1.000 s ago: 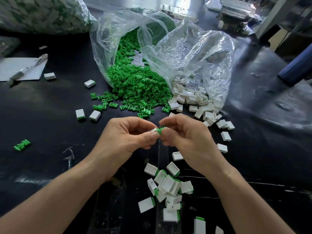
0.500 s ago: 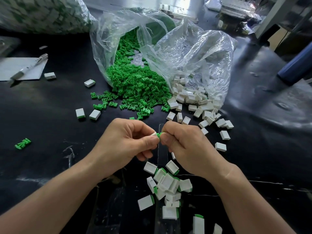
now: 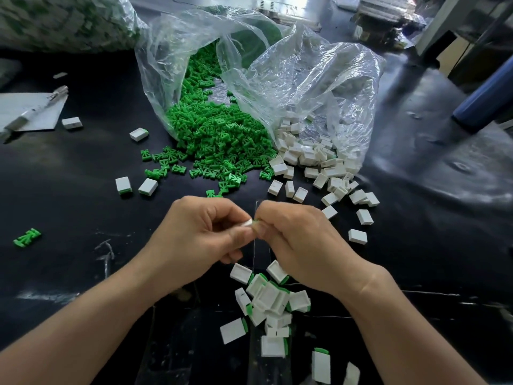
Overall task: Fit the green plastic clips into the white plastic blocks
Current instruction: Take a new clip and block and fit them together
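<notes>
My left hand (image 3: 200,234) pinches a small white block (image 3: 247,223) at its fingertips. My right hand (image 3: 299,240) meets it from the right, pinching a green clip (image 3: 255,221) that is almost wholly inside the block; only a sliver of green shows. Behind the hands, a clear bag spills a heap of green clips (image 3: 219,140), and a second clear bag spills white blocks (image 3: 313,159). Below my hands lies a pile of blocks with green clips fitted (image 3: 269,301).
The work surface is a black table (image 3: 69,207). Stray fitted blocks (image 3: 136,186) and a loose green clip (image 3: 27,237) lie to the left. A pen on white paper (image 3: 30,112) sits far left. A blue cylinder (image 3: 485,98) lies at the right edge.
The hands drew nearer to me and pressed together. The green clip, clearly visible between the fingertips before, has gone almost fully into the white block.
</notes>
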Demonstrator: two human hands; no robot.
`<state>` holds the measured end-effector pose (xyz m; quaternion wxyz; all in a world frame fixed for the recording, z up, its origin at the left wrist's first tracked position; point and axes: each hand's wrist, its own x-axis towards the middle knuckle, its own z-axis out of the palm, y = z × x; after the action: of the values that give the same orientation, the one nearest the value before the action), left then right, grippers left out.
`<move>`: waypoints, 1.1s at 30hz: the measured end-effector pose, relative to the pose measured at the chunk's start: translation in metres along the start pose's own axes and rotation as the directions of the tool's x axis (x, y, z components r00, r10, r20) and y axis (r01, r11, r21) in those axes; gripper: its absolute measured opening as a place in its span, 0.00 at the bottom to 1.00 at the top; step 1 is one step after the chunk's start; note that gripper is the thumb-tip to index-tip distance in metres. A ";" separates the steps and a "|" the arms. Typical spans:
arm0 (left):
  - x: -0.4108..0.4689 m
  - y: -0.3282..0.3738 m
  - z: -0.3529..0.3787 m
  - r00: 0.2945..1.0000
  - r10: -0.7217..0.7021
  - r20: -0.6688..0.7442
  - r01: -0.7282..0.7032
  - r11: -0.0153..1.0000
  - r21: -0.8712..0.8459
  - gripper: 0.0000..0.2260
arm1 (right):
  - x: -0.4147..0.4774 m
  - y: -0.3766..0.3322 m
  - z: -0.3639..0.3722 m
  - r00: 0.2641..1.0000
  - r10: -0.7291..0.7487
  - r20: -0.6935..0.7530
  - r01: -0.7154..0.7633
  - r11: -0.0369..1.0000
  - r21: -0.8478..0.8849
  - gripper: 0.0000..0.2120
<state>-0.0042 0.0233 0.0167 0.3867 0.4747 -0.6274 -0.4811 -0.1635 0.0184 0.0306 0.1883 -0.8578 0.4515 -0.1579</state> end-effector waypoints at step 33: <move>0.001 0.006 0.001 0.998 0.018 0.055 0.006 0.914 -0.406 0.08 | 0.003 -0.009 0.005 0.913 0.255 0.318 -0.404 0.474 0.782 0.25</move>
<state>-0.0068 0.0233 0.0222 0.4601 0.3679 -0.5264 -0.6131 -0.1531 0.0212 0.0305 0.6346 -0.5692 0.4614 -0.2457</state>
